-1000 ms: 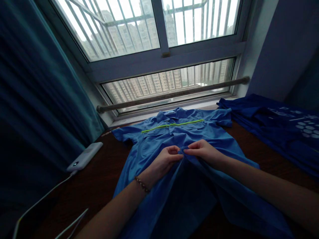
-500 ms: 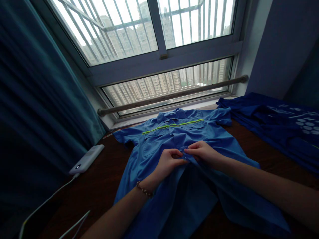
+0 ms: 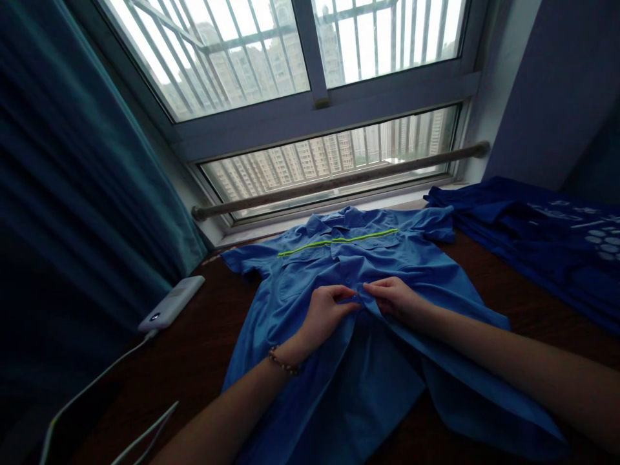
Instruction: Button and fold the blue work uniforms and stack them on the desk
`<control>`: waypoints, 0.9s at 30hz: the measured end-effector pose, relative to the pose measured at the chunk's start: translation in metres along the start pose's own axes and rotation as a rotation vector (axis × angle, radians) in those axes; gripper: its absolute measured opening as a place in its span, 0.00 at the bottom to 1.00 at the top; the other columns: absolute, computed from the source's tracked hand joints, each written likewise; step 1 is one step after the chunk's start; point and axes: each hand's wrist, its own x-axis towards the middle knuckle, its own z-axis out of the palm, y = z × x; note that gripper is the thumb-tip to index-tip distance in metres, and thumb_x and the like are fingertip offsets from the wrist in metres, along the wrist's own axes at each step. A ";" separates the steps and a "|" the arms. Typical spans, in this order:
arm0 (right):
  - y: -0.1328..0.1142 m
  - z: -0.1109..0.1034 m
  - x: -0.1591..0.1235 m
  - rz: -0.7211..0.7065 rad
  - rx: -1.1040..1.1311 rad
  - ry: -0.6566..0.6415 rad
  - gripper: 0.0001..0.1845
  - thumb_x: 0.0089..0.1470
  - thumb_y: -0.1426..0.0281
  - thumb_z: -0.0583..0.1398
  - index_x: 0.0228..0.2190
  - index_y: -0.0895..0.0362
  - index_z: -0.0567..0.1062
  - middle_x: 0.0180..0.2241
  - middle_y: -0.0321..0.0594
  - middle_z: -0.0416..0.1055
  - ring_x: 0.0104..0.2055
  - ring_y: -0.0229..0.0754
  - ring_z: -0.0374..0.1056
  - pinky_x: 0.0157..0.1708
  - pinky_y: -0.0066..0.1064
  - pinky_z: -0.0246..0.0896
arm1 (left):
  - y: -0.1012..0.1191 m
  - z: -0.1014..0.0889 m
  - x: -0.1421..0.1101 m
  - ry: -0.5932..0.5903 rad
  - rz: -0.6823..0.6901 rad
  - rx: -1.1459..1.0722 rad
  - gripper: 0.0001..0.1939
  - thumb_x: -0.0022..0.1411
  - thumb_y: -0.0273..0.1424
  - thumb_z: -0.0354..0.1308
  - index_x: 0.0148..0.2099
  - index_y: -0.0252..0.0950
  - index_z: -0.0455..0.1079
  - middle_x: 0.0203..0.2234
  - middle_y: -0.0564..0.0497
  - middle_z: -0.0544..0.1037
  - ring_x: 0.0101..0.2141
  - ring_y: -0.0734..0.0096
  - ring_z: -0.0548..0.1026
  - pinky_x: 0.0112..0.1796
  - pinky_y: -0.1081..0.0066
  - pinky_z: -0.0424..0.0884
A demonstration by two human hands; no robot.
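Note:
A blue short-sleeved shirt (image 3: 310, 274) with a yellow-green stripe across the chest lies front up, its collar toward the window. Its front is joined higher up and parts below my hands, where the two lower flaps spread. My left hand (image 3: 327, 313), with a beaded bracelet at the wrist, pinches the front edge at the middle of the shirt. Close beside it, my right hand (image 3: 394, 298) pinches the other front edge and holds it slightly raised. A small pale spot, perhaps a button, shows between the fingertips.
The shirt lies on a dark brown wooden surface (image 3: 213, 336). At left a white power bank (image 3: 172, 303) with a plugged-in cable (image 3: 97, 381) sits beside a teal curtain (image 3: 97, 161). A darker blue printed garment (image 3: 533, 239) lies at right. A rail (image 3: 339, 182) crosses the window.
My right hand has drawn its front edge slightly up and away from my left fingertips. The left hand keeps its pinch almost in place. The view has shifted a little.

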 end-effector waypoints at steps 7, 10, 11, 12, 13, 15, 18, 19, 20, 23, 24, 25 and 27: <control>-0.003 0.000 -0.001 -0.009 0.096 0.035 0.10 0.43 0.67 0.59 0.25 0.63 0.74 0.20 0.37 0.67 0.16 0.29 0.58 0.15 0.22 0.50 | 0.000 0.002 -0.001 0.045 0.034 -0.015 0.13 0.43 0.31 0.63 0.32 0.34 0.66 0.24 0.54 0.72 0.26 0.72 0.71 0.28 0.75 0.66; -0.004 0.001 -0.001 -0.047 0.049 0.038 0.11 0.39 0.71 0.59 0.28 0.62 0.76 0.22 0.37 0.68 0.16 0.28 0.58 0.14 0.21 0.50 | 0.000 0.002 0.000 0.020 0.038 -0.043 0.13 0.44 0.31 0.62 0.33 0.34 0.64 0.24 0.54 0.72 0.27 0.73 0.71 0.28 0.75 0.65; -0.003 0.001 -0.001 -0.048 0.017 0.045 0.11 0.39 0.71 0.60 0.29 0.62 0.76 0.21 0.36 0.68 0.16 0.28 0.58 0.14 0.21 0.50 | 0.000 0.002 0.000 0.008 0.036 -0.053 0.13 0.45 0.30 0.62 0.34 0.34 0.64 0.24 0.54 0.72 0.27 0.73 0.71 0.28 0.75 0.65; -0.003 0.001 -0.001 -0.043 -0.019 0.054 0.11 0.39 0.70 0.61 0.29 0.62 0.76 0.20 0.36 0.67 0.16 0.28 0.58 0.15 0.21 0.51 | 0.000 0.002 0.000 -0.004 0.036 -0.063 0.14 0.45 0.30 0.62 0.35 0.34 0.63 0.24 0.54 0.71 0.26 0.73 0.71 0.29 0.75 0.66; -0.002 0.002 -0.001 -0.038 -0.057 0.064 0.12 0.39 0.69 0.62 0.29 0.62 0.75 0.18 0.34 0.66 0.16 0.28 0.58 0.15 0.21 0.51 | 0.001 0.002 -0.001 -0.015 0.039 -0.070 0.15 0.45 0.30 0.62 0.37 0.34 0.63 0.24 0.55 0.71 0.26 0.73 0.71 0.29 0.74 0.66; 0.000 0.003 0.000 -0.036 -0.122 0.082 0.14 0.38 0.66 0.64 0.29 0.62 0.75 0.15 0.32 0.64 0.15 0.28 0.57 0.15 0.20 0.51 | 0.002 0.002 -0.001 -0.022 0.053 -0.060 0.18 0.45 0.30 0.62 0.40 0.35 0.62 0.23 0.55 0.71 0.26 0.73 0.71 0.30 0.74 0.66; 0.000 0.005 -0.001 -0.050 -0.173 0.109 0.15 0.37 0.64 0.64 0.27 0.61 0.74 0.14 0.31 0.63 0.15 0.28 0.57 0.16 0.21 0.51 | 0.006 0.002 -0.003 -0.003 0.094 0.021 0.19 0.46 0.30 0.61 0.42 0.36 0.63 0.23 0.56 0.71 0.27 0.73 0.71 0.31 0.74 0.65; -0.001 0.006 -0.002 -0.053 -0.192 0.118 0.15 0.37 0.63 0.64 0.27 0.61 0.74 0.14 0.31 0.63 0.15 0.28 0.57 0.16 0.21 0.51 | 0.007 0.002 -0.003 0.006 0.109 0.052 0.18 0.46 0.30 0.61 0.42 0.36 0.63 0.23 0.56 0.71 0.27 0.73 0.71 0.31 0.74 0.65; -0.003 0.007 -0.003 -0.057 -0.217 0.127 0.15 0.37 0.63 0.64 0.26 0.61 0.74 0.14 0.31 0.63 0.16 0.28 0.57 0.16 0.21 0.52 | 0.008 0.002 -0.004 0.018 0.123 0.078 0.18 0.47 0.30 0.61 0.41 0.36 0.63 0.23 0.56 0.71 0.27 0.72 0.71 0.31 0.74 0.65; -0.008 0.009 -0.006 -0.107 -0.335 0.138 0.16 0.37 0.61 0.64 0.25 0.61 0.74 0.14 0.31 0.62 0.16 0.30 0.57 0.16 0.23 0.52 | 0.007 0.002 -0.005 0.060 0.143 0.125 0.16 0.47 0.30 0.61 0.41 0.37 0.65 0.24 0.56 0.72 0.27 0.72 0.71 0.31 0.74 0.64; -0.009 0.010 -0.006 -0.135 -0.379 0.133 0.16 0.37 0.60 0.64 0.25 0.61 0.74 0.14 0.31 0.62 0.16 0.30 0.57 0.16 0.23 0.52 | 0.007 0.002 -0.005 0.071 0.144 0.140 0.15 0.47 0.30 0.60 0.40 0.37 0.66 0.24 0.55 0.72 0.27 0.73 0.71 0.31 0.75 0.64; -0.010 0.010 -0.006 -0.161 -0.420 0.125 0.17 0.37 0.60 0.64 0.26 0.61 0.73 0.14 0.31 0.63 0.16 0.30 0.57 0.16 0.23 0.51 | 0.005 0.002 -0.005 0.076 0.144 0.153 0.13 0.47 0.29 0.60 0.38 0.37 0.68 0.24 0.55 0.73 0.27 0.73 0.71 0.31 0.75 0.64; -0.009 0.009 -0.006 -0.198 -0.485 0.106 0.17 0.37 0.60 0.64 0.27 0.60 0.73 0.16 0.30 0.63 0.16 0.30 0.57 0.16 0.23 0.50 | 0.003 0.002 -0.006 0.083 0.141 0.169 0.08 0.48 0.28 0.59 0.35 0.36 0.70 0.24 0.55 0.73 0.27 0.73 0.70 0.30 0.75 0.64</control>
